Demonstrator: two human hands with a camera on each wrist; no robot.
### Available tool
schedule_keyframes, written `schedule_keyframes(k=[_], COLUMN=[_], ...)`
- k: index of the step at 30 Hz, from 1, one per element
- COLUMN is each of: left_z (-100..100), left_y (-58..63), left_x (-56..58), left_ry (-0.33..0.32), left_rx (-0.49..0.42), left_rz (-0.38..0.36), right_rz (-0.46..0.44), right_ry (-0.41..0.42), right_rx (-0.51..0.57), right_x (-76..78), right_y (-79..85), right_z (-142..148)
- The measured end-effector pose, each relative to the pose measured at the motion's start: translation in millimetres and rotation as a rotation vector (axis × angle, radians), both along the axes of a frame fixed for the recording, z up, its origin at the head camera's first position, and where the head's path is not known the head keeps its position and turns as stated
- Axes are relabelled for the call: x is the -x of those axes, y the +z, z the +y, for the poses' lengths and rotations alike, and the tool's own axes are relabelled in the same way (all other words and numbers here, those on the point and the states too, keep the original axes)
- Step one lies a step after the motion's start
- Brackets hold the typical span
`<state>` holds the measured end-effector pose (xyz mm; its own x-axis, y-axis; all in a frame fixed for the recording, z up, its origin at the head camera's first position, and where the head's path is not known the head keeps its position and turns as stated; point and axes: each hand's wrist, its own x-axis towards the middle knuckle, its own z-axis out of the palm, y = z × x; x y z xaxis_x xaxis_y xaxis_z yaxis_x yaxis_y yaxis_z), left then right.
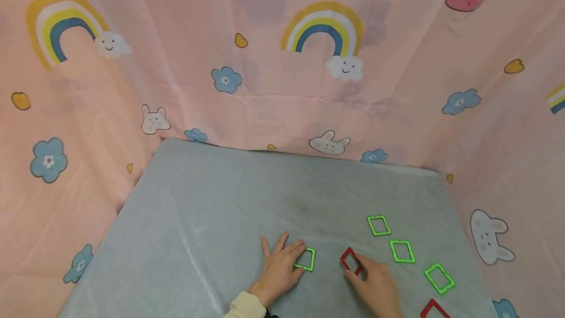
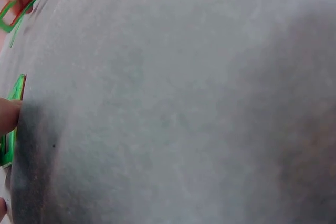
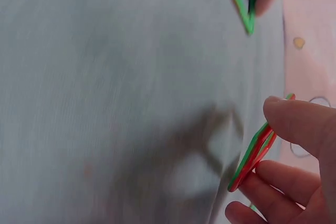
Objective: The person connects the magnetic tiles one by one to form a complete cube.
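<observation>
In the head view my left hand (image 1: pixel 279 271) lies low over the cloth with fingers spread. Its thumb and forefinger hold opposite edges of a hollow green square tile (image 1: pixel 313 260), like a magnetic building tile. Farther right, a hollow red square tile (image 1: pixel 343 258) is pinched between the thumb and fingers of my right hand (image 1: pixel 375 283). That tile (image 3: pixel 254 153) is tilted above the cloth in the right wrist view and shows both red and green edges. Whether it is one piece or two stacked, I cannot tell.
Three hollow green tiles, the far one (image 1: pixel 379 225), the middle one (image 1: pixel 402 251) and the near one (image 1: pixel 439 278), lie to the right. Another red tile (image 1: pixel 434 308) is cut off by the bottom edge. Grey cloth (image 1: pixel 212 200) covers the table, with a pink printed curtain (image 1: pixel 265 112) around it.
</observation>
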<state>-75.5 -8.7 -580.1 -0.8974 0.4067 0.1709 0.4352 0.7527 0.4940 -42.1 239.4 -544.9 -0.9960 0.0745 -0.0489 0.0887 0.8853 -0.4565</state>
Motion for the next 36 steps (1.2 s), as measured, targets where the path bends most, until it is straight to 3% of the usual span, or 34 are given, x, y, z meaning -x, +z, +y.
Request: schedule_keyframes(k=[10,17,25,36], left_z=[0.7,0.2,2.0,4.6], left_y=[2.1,-0.8,-2.4,-6.1], left_x=[-1.2,-1.5,-0.1,-0.8], left_ry=[0.023,0.022,0.031,0.054], left_rx=[0.038,0.036,0.052,0.048], left_rz=[0.069,0.075,0.057,0.093], right_rz=[-0.028,-0.18,-0.19,-0.211], right_ry=[-0.063,-0.207,-0.267,-0.295], right_rx=[0.231,0.402,0.423,0.41], right_x=[2.8,5.6,6.6,9.6], right_y=[-0.4,5.2,3.7,3.7], right_z=[-45.2,-65.0,-75.0,-89.0])
